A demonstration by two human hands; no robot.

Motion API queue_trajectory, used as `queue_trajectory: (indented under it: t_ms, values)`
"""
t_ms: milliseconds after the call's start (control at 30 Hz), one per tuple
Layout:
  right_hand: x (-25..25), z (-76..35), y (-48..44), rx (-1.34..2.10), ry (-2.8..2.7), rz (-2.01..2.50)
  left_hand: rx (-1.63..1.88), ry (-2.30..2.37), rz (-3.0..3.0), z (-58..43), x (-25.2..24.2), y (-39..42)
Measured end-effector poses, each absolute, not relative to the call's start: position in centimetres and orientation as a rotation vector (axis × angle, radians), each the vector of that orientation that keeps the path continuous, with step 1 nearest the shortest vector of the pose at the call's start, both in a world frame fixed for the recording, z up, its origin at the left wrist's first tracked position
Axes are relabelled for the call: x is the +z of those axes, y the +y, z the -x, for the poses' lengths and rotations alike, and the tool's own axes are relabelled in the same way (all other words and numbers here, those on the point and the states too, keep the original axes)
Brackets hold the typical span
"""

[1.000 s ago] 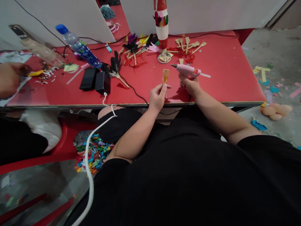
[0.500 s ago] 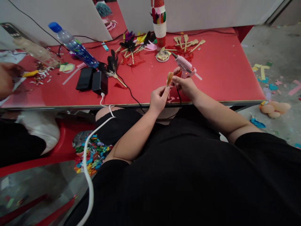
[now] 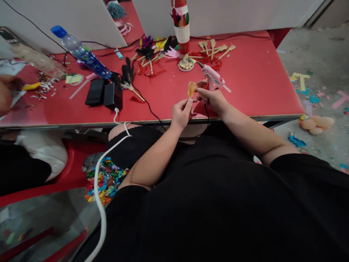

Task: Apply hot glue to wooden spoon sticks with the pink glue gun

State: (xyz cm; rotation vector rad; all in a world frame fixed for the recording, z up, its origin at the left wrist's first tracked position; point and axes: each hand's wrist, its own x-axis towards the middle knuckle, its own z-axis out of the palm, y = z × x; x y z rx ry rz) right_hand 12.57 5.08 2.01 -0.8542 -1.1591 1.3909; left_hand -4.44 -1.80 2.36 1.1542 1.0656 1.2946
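Note:
Between thumb and fingers, my left hand [image 3: 181,113] pinches a small tan piece with an orange-brown face [image 3: 192,89], upright over the table's front edge. My right hand [image 3: 214,99] is closed around the handle of a pink hot glue gun [image 3: 211,74]. The gun's nozzle points up and to the left, away from the tan piece. Fingertips of my right hand are close beside the tan piece; whether they touch it I cannot tell. Beyond my hands stands a small round dish [image 3: 186,64] with pale bits in it.
On the red table [image 3: 253,80] lie wooden sticks with wide ends [image 3: 212,47], feathered sticks [image 3: 148,52], a black power adapter [image 3: 113,96] and a blue-capped bottle [image 3: 81,52]. A feather-filled cup [image 3: 182,32] stands behind. Another person's hand [image 3: 7,92] is at left. A white cable [image 3: 99,196] crosses my lap.
The tan piece has turned so its orange-brown face shows more fully, and it has shifted slightly left with my left hand. My right hand still grips the glue gun. The whole view has shifted slightly.

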Motion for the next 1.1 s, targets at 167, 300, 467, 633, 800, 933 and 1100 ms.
queue_trajectory:
  t_ms: [167, 300, 467, 633, 800, 933, 1100]
  values:
    - [2.4, -12.4, 5.0, 1.424, -1.115, 0.837, 1.297, 1.059, -1.147, 4.5, 2.3, -1.5]
    - [2.9, -12.6, 4.8, 1.503, -1.037, 0.78, 1.312, 1.066, -1.139, 4.7, 2.1, -1.3]
    - [2.7, -12.9, 4.6, 1.636, -0.862, 0.618, 1.288, 1.102, -1.146, 4.6, 2.3, -1.3]
    - [2.9, -13.1, 4.5, 1.673, -0.88, 0.65, 1.272, 1.123, -1.161, 4.6, 2.5, -1.4]
    - [3.2, -13.1, 4.6, 1.696, -0.894, 0.635, 1.274, 1.121, -1.16, 4.6, 2.5, -1.3]
    - [2.8, -13.2, 4.7, 1.699, -0.894, 0.632, 1.286, 1.097, -1.161, 4.7, 2.2, -1.3]
    - [2.2, -13.4, 4.9, 1.685, -0.895, 0.602, 1.295, 1.073, -1.173, 4.7, 2.0, -1.3]
